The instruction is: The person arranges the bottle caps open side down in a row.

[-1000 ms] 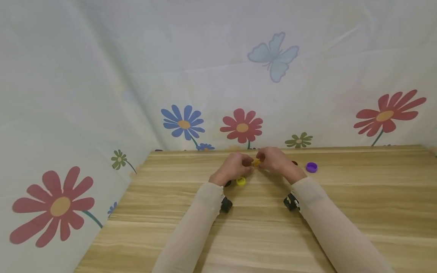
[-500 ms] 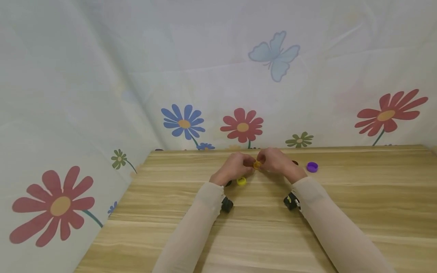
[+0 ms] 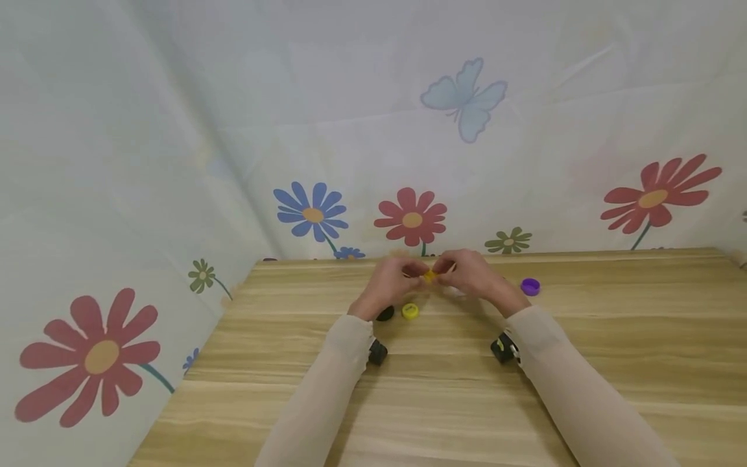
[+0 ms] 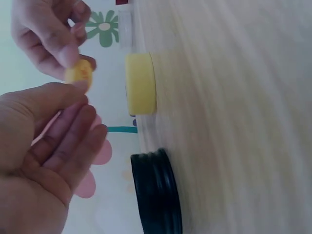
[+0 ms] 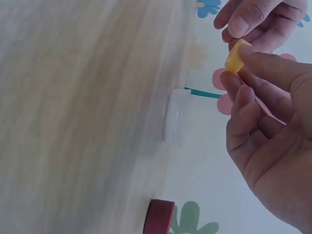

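Above the far part of the table, my left hand (image 3: 385,282) and right hand (image 3: 471,275) meet at a small orange-yellow cap (image 3: 429,277). In the right wrist view, my right thumb and a finger pinch this cap (image 5: 236,57), with the left fingertips at its upper edge. The left wrist view shows my left thumb and fingertips on its lower side (image 4: 79,73). A bright yellow cap (image 3: 410,311) and a black ridged cap (image 3: 385,314) lie on the table near my left wrist. A clear, whitish cap (image 3: 455,292) lies below my right hand.
A purple cap (image 3: 530,287) lies to the right of my right hand. In the right wrist view, a dark red cap (image 5: 159,217) sits beyond the clear one. The wooden table (image 3: 443,402) ends at a flower-printed curtain (image 3: 350,130).
The orange-yellow cap has shifted slightly left and tilted between the fingers. My left hand has moved a little left, uncovering more of the black cap. The clear cap now shows below my right hand.
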{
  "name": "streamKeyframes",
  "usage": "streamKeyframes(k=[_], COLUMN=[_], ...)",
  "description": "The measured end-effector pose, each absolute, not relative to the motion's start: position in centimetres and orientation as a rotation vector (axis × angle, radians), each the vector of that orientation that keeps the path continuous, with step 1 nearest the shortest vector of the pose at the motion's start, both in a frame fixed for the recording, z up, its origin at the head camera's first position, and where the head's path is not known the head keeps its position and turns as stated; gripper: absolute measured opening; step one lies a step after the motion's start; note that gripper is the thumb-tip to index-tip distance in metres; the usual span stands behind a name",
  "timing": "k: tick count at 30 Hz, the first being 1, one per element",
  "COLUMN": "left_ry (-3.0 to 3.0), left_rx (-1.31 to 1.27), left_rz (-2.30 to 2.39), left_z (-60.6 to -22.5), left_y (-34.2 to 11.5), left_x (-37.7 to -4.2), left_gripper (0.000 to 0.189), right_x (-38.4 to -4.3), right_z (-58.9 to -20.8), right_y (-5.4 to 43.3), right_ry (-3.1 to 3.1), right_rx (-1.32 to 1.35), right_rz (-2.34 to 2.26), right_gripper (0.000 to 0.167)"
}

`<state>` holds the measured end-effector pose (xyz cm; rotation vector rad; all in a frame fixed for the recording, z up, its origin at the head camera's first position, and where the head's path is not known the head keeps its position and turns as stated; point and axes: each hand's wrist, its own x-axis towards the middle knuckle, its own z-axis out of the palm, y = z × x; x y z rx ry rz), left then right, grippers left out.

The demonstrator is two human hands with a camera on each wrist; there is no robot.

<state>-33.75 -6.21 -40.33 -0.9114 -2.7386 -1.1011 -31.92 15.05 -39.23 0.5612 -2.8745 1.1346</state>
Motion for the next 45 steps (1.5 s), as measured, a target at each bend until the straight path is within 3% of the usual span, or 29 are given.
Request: streamKeyframes(k=[21, 36, 45], left_ry=[-2.601, -2.564, -2.545], left_rx=[-0.967, -1.000, -0.997], left_rz=[-1.197, -1.212, -1.219], left_z=[-40.1, -39.8, -39.8], left_y=[-7.2, -6.9, -6.8], left_x=[-32.5, -32.2, -32.1], left_gripper=[0.016, 0.031, 0.031], right_x=[-29.8, -29.5, -29.4], right_z=[-38.8, -38.6, -38.3], right_y=[15.7, 15.9, 15.8], right_ry=[-2.727, -2.660, -2.632], right_rx=[0.658, 0.647, 0.679], right_rz=[1.316, 1.498, 1.430], right_gripper=[0.013, 0.022, 0.019])
